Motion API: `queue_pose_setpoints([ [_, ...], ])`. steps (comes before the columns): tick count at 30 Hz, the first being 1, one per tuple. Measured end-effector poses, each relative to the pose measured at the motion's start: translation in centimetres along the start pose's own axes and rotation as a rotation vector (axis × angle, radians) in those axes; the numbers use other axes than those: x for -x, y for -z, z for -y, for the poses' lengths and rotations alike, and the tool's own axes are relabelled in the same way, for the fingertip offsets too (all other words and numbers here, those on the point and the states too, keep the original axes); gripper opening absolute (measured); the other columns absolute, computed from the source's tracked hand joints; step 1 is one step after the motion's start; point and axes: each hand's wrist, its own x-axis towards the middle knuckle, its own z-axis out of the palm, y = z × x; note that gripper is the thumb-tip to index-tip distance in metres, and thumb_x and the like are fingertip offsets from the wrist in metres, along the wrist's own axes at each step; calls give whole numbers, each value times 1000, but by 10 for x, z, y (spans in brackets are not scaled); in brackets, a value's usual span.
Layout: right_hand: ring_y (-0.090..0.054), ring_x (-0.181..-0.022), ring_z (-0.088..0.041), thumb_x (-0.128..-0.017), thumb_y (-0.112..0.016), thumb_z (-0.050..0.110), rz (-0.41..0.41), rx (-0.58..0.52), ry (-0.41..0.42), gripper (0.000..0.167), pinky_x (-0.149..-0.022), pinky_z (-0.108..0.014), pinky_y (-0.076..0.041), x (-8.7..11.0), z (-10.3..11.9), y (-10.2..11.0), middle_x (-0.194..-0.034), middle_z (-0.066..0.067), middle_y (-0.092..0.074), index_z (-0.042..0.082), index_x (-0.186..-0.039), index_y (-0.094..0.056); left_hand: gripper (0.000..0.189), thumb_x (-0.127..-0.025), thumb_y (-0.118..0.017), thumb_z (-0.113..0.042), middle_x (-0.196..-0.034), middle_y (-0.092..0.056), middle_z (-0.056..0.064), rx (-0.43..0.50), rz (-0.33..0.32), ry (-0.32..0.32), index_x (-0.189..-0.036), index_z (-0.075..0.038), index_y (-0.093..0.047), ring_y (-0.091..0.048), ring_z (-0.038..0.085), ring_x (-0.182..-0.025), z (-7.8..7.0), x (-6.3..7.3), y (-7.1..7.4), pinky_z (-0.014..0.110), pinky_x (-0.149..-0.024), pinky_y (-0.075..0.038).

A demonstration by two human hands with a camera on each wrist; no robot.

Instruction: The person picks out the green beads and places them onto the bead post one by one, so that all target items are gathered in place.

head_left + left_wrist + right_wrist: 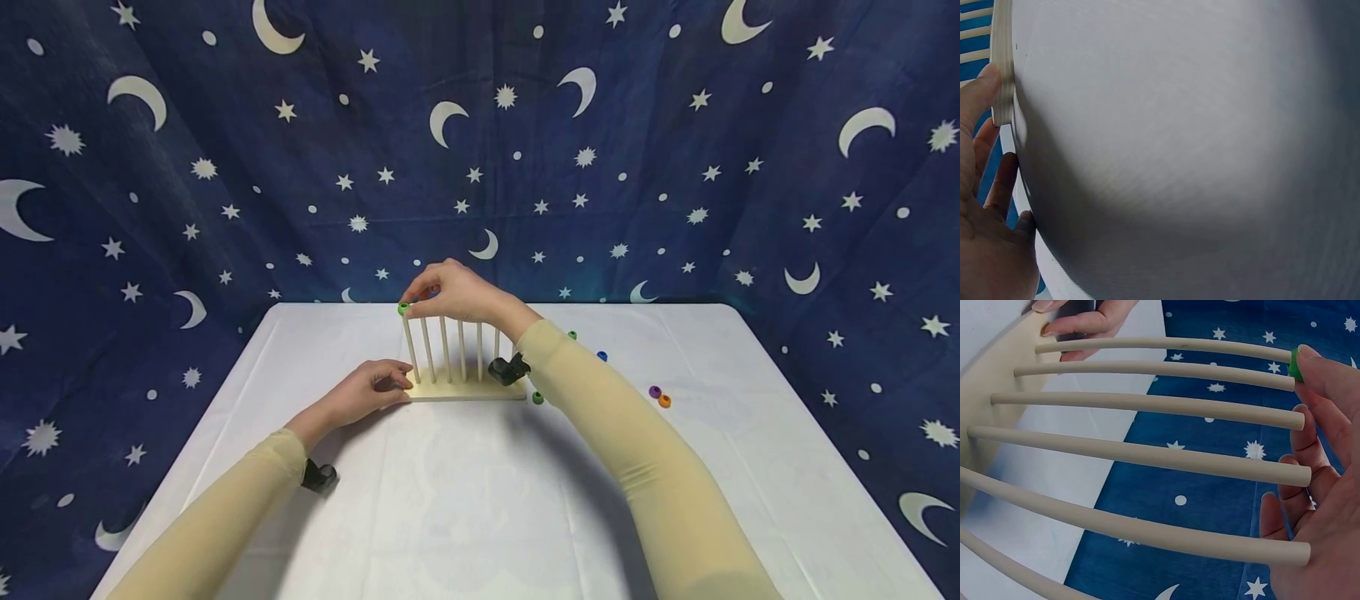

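Note:
A pale wooden peg rack (465, 390), a flat base with a row of upright dowels, stands near the table's far edge. My left hand (369, 390) holds the left end of its base. The left wrist view shows the thumb (984, 87) on the near face, with other fingers beyond. My right hand (461, 293) pinches a green bead (403, 308) at the top of the leftmost dowel (412, 350). In the right wrist view the green bead (1296, 365) meets that dowel's tip, partly hidden by the thumb. Several neighbouring dowels (1147, 409) are bare.
Loose beads lie right of the rack: a green bead (537, 398) by the base, another green bead (572, 335), a blue bead (602, 356), and a purple bead (655, 392) beside an orange bead (665, 401). A dark starry curtain (517, 183) hangs behind the white table (450, 500).

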Motion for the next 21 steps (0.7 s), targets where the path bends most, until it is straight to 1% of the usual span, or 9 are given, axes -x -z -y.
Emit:
queue_pose_setpoints([
  [3,-49,-112,-14,-91,-79,36,6,11,-18,18,-92,-34,-48,-1,2,0,-112,8,-62,27,-107,-79,13,-92,-78,-15,-141,-60,15,8,-1,1,-104,-13,-75,-47,37,-139,0,0,0,57,-117,-30],
  [5,-47,-115,-17,-91,-79,37,6,20,-28,17,-92,-36,-47,-1,3,1,-111,8,-62,29,-105,-78,13,-92,-79,-15,-141,-60,15,12,0,-5,-104,-13,-75,-47,37,-138,-1,0,1,57,-117,-30],
  [10,-48,-113,-19,-89,-80,38,0,57,-48,14,-90,-37,-46,-2,4,0,-108,10,-63,30,-100,-77,13,-91,-79,-13,-140,-60,17,25,-2,-26,-104,-11,-75,-48,37,-138,-1,-2,1,57,-117,-31],
  [13,-47,-112,-21,-89,-80,39,4,70,-54,14,-88,-37,-46,-2,4,-1,-106,10,-64,31,-99,-77,13,-91,-79,-12,-139,-61,16,26,-6,-24,-103,-11,-75,-49,37,-137,0,-2,1,56,-117,-31],
  [17,-47,-113,-25,-89,-80,39,9,72,-47,22,-87,-38,-46,-1,3,-1,-105,8,-64,26,-106,-79,13,-92,-79,-13,-140,-61,15,20,-9,-22,-104,-12,-75,-48,37,-138,1,-1,0,57,-117,-30],
  [18,-47,-113,-24,-89,-80,39,8,69,-46,24,-88,-38,-46,0,4,-1,-105,8,-63,24,-108,-79,14,-92,-79,-12,-141,-60,16,21,-11,-17,-105,-11,-75,-48,37,-138,1,0,-1,57,-118,-30],
  [19,-47,-114,-25,-89,-80,38,5,68,-42,25,-89,-38,-46,1,4,0,-106,8,-63,24,-110,-79,14,-92,-78,-10,-141,-59,18,20,-9,-12,-105,-9,-75,-47,39,-138,0,0,-1,58,-117,-29],
  [21,-47,-113,-21,-90,-80,38,-6,66,-34,25,-90,-37,-46,3,4,3,-106,8,-63,25,-111,-79,14,-92,-77,-8,-141,-58,21,15,-8,-7,-106,-5,-74,-45,41,-139,-1,0,-2,59,-117,-29],
])
